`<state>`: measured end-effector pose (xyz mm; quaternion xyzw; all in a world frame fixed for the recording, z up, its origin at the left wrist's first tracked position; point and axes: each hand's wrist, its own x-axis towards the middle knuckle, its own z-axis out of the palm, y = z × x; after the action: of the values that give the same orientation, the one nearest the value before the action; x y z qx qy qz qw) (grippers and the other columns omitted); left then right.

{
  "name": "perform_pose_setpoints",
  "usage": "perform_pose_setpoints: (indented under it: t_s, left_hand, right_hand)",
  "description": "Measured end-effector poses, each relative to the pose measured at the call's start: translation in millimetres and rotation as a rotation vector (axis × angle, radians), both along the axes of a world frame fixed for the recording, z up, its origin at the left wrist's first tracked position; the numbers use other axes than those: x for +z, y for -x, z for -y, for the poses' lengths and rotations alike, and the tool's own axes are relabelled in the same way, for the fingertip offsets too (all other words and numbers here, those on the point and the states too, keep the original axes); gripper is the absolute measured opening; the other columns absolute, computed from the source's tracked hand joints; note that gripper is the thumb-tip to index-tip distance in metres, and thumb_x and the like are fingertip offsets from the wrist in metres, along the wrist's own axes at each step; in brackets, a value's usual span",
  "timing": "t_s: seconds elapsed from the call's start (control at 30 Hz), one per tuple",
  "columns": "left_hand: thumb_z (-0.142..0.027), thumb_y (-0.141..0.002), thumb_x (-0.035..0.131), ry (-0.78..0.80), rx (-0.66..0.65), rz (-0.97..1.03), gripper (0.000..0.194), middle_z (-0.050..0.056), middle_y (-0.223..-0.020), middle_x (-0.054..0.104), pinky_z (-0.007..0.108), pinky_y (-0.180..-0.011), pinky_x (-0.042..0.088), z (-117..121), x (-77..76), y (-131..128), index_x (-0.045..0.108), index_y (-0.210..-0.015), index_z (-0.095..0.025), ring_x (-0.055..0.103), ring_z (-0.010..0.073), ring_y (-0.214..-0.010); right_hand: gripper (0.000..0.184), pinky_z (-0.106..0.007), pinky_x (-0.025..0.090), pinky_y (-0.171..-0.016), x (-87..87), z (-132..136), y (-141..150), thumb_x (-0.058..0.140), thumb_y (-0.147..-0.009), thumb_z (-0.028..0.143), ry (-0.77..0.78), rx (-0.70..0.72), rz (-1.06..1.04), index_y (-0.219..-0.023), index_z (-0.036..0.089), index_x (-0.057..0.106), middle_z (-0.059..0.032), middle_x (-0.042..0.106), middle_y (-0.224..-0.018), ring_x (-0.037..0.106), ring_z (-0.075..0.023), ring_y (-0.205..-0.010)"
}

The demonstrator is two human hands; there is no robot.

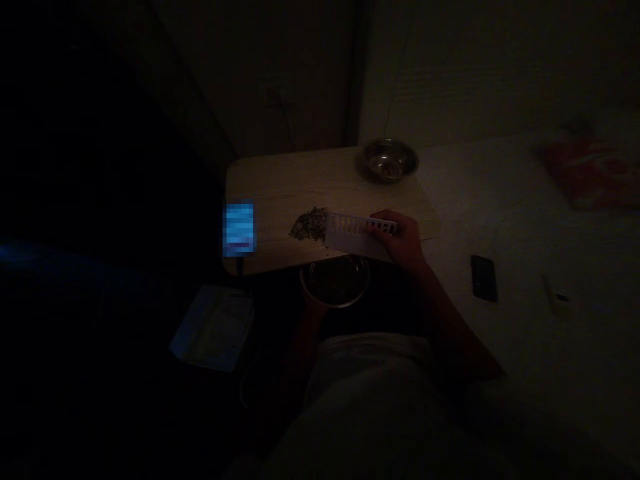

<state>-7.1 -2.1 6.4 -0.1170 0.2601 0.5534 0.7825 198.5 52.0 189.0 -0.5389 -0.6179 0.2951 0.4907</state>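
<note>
My right hand (pixel 400 237) grips a flat, pale plate with a row of slots (pixel 350 237) along its upper edge. Its left end touches or sits right beside a pile of small dark bits (pixel 311 223) on the wooden tabletop (pixel 280 177). Below the table's front edge, my left hand (pixel 316 308) holds a metal bowl (pixel 335 303) by its near side. What lies inside that bowl is too dark to make out. Most of the left hand's fingers are hidden under the bowl.
A second metal bowl (pixel 390 160) stands at the table's back right. A glowing, blurred-out screen (pixel 239 230) is at the left edge. On the pale surface to the right lies a dark phone (pixel 484 278). A box-like object (pixel 215 327) sits lower left, and a reddish item (pixel 590 170) far right.
</note>
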Motion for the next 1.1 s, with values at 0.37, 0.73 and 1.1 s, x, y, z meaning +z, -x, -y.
perform_pose_setpoints:
  t_s: [0.37,0.73,1.1]
  left_hand:
    - [-0.067,-0.093,0.049,0.030,0.019,-0.006,0.070,0.009,-0.152,0.059,0.057,-0.131,0.021,-2,-2.9,-1,0.061,-0.142,-0.019,0.037,0.0334,-0.155]
    - [-0.074,-0.087,0.050,-0.077,-0.014,0.014,0.076,0.011,-0.150,0.060,0.061,-0.130,0.020,2,11.9,-1,0.063,-0.139,-0.020,0.035,0.0356,-0.155]
    - [-0.076,-0.086,0.048,-0.088,-0.061,0.044,0.082,0.012,-0.154,0.057,0.063,-0.129,0.020,1,16.6,-2,0.059,-0.144,-0.020,0.033,0.0368,-0.156]
  right_hand:
    - [0.021,-0.029,0.047,-0.062,2.2,1,-1,0.081,-0.075,0.040,0.012,0.040,-0.020,-0.085,0.021,0.077,-0.0017,0.074,-0.080,0.062,-0.0164,-0.068]
    - [0.025,-0.028,0.046,-0.058,6.8,7,-6,0.083,-0.071,0.041,0.076,0.068,-0.068,-0.082,0.021,0.073,-0.0002,0.069,-0.073,0.058,-0.0156,-0.064]
    - [0.023,-0.027,0.044,-0.058,-10.6,7,0,0.078,-0.074,0.040,0.115,-0.004,-0.054,-0.085,0.021,0.072,0.0004,0.068,-0.074,0.057,-0.0146,-0.064]
